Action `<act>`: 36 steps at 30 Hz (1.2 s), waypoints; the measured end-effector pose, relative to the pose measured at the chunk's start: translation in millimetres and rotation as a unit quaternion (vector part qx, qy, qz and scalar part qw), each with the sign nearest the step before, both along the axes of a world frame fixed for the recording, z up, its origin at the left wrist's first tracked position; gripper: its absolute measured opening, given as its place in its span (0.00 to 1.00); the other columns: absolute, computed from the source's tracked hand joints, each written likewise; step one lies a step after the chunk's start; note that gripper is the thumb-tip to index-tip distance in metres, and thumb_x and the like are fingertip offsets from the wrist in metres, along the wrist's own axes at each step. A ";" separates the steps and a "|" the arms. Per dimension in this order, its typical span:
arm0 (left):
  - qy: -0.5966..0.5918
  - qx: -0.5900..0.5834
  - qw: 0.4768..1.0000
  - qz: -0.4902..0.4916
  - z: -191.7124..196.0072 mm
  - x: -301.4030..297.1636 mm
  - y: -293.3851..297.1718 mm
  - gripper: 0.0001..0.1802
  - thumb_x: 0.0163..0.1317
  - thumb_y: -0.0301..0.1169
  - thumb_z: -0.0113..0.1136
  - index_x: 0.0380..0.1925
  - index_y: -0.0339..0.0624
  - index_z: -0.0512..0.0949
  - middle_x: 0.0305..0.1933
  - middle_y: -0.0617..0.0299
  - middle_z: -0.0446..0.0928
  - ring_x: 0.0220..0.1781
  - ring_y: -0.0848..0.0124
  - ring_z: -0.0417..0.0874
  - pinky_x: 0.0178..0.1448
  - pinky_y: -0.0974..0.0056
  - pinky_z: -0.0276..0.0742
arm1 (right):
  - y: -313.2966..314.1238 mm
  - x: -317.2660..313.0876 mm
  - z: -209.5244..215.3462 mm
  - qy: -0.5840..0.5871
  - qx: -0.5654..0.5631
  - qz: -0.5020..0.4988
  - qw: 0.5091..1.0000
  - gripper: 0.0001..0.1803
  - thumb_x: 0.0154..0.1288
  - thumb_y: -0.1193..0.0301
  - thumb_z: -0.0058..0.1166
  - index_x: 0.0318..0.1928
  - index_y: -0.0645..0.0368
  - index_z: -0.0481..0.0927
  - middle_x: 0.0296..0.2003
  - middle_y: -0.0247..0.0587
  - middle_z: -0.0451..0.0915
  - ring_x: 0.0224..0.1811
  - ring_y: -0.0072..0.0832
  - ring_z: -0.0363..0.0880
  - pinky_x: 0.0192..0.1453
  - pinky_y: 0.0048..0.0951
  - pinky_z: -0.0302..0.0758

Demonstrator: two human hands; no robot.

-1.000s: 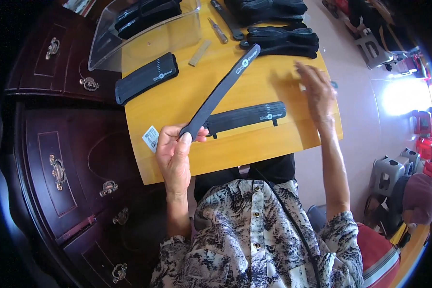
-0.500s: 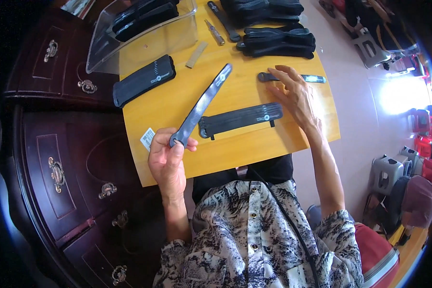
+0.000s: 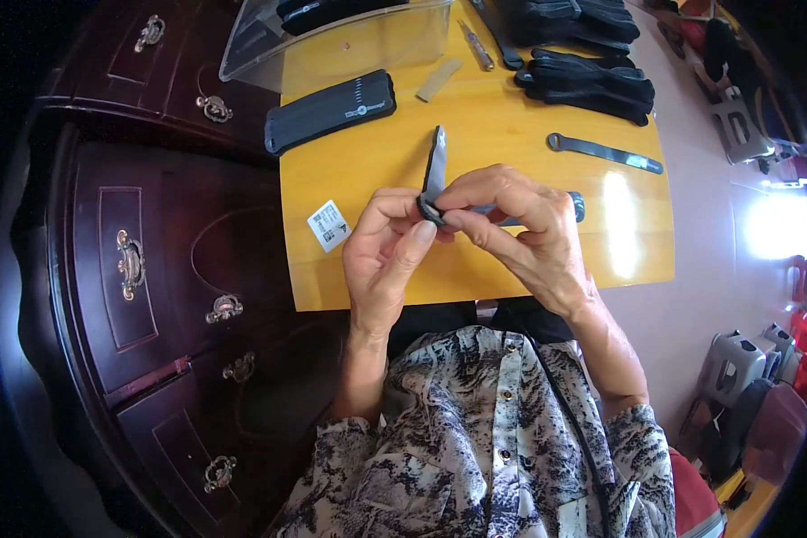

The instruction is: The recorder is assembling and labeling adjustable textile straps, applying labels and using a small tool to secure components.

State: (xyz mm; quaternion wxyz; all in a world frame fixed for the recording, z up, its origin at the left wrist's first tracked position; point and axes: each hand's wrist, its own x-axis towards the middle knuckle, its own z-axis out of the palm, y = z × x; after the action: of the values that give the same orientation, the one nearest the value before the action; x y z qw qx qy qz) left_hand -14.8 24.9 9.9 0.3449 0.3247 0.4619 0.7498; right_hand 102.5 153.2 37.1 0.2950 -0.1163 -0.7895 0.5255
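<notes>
At the centre of the frame, just above the near edge of the yellow table (image 3: 511,260), both hands meet on the lower end of a long dark strip (image 3: 436,166). The left hand (image 3: 381,260) pinches that end between thumb and fingers from below, and the right hand (image 3: 511,224) closes on the same end from the right, its fingertips pressed to the strip's rounded tip; both grips are clenched on the strip. The strip stands on edge and points away toward the upper middle of the frame, lifted off the table, probably so that the end can be worked close to the eyes. A second dark piece (image 3: 576,204) shows only at the right hand's far side, so its shape cannot be told. To the left of the hands a small white label (image 3: 328,224) lies on the table. In the upper left sits a flat black case (image 3: 330,111), and behind it a clear plastic box (image 3: 332,36). To the upper right lie a slim metal bar (image 3: 605,153) and black gloves (image 3: 592,82), all well apart from the hands, within reach yet out of the way. A dark wooden cabinet (image 3: 152,269) fills the left of the frame.
</notes>
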 end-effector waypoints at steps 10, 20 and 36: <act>0.044 -0.019 0.999 -0.004 3.1 -1.6 2.8 0.06 0.66 0.20 0.54 0.41 0.32 0.71 0.43 0.60 0.71 0.43 0.74 0.79 0.50 0.69 0.76 | 5.8 3.8 5.7 -0.016 -0.020 0.011 1.000 0.07 0.61 0.74 0.60 0.40 0.61 0.82 0.34 0.40 0.83 0.35 0.26 0.84 0.37 0.24 0.80; 0.074 -0.030 0.997 -0.008 4.4 -1.1 9.8 0.05 0.65 0.20 0.55 0.40 0.32 0.71 0.43 0.60 0.71 0.42 0.74 0.79 0.48 0.70 0.76 | 13.4 6.1 5.3 -0.035 -0.026 0.021 0.999 0.07 0.63 0.72 0.59 0.39 0.62 0.81 0.35 0.39 0.83 0.35 0.27 0.84 0.38 0.26 0.81; 0.115 -0.054 0.992 -0.005 2.3 -4.6 8.5 0.06 0.64 0.19 0.55 0.40 0.31 0.71 0.43 0.60 0.71 0.42 0.74 0.78 0.48 0.69 0.75 | 17.3 -1.4 9.6 -0.044 0.161 0.040 0.985 0.07 0.61 0.73 0.56 0.37 0.61 0.75 0.32 0.45 0.77 0.33 0.45 0.78 0.37 0.38 0.76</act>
State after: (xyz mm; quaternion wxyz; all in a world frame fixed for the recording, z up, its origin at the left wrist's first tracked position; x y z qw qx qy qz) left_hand -19.4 33.4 12.2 0.3099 0.3918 0.5372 0.6796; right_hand 101.1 170.5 46.7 0.2539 -0.0589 -0.8800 0.3970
